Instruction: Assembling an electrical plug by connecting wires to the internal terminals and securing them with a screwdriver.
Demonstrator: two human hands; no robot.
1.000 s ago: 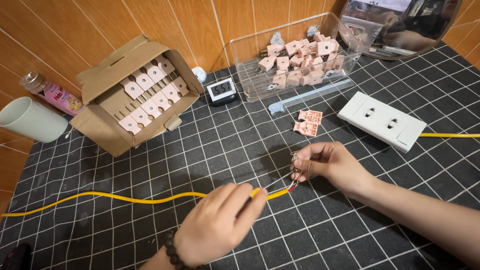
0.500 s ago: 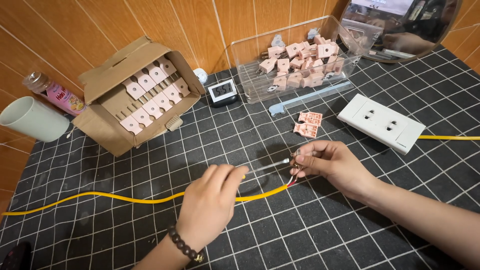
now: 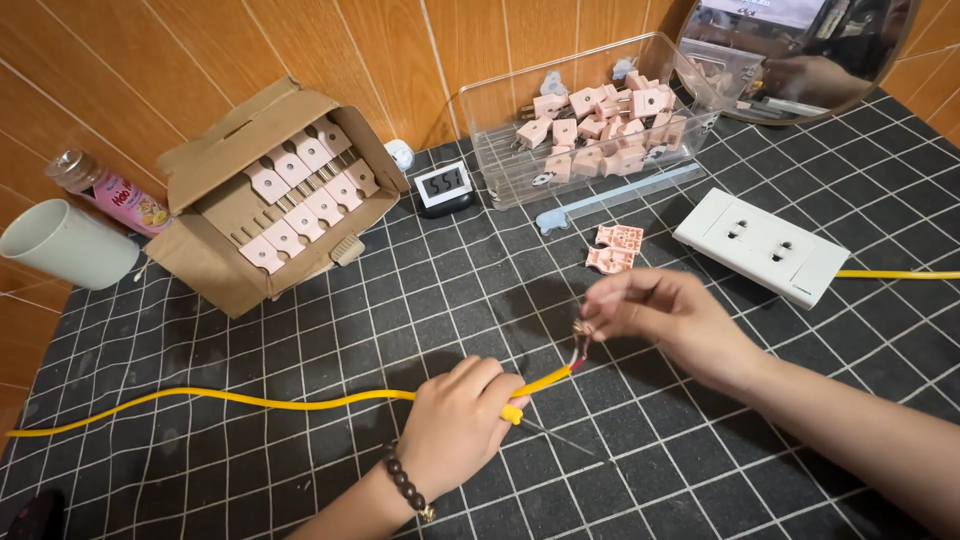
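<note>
A yellow cable (image 3: 250,402) runs from the left edge across the black grid mat to the middle. My left hand (image 3: 455,425) is closed around it close to its stripped end. A thin metal shaft with a yellow collar (image 3: 545,432) sticks out from under that hand. My right hand (image 3: 670,320) pinches the bare wire ends (image 3: 582,333), where a red core shows, and holds them slightly above the mat. Two pink plug halves (image 3: 612,248) lie just behind my right hand.
A white socket block (image 3: 760,245) with its own yellow lead sits at the right. An open cardboard box (image 3: 200,165) of pink plug parts stands at the back left. A clear bin (image 3: 480,110) of plugs, a small digital display (image 3: 443,187), a white cup (image 3: 60,243) and a bottle (image 3: 110,195) are also there.
My left hand has shifted right along the cable, closer to the stripped end, and the thin shaft now shows beneath it. My right hand stays on the wire ends, lifted slightly.
</note>
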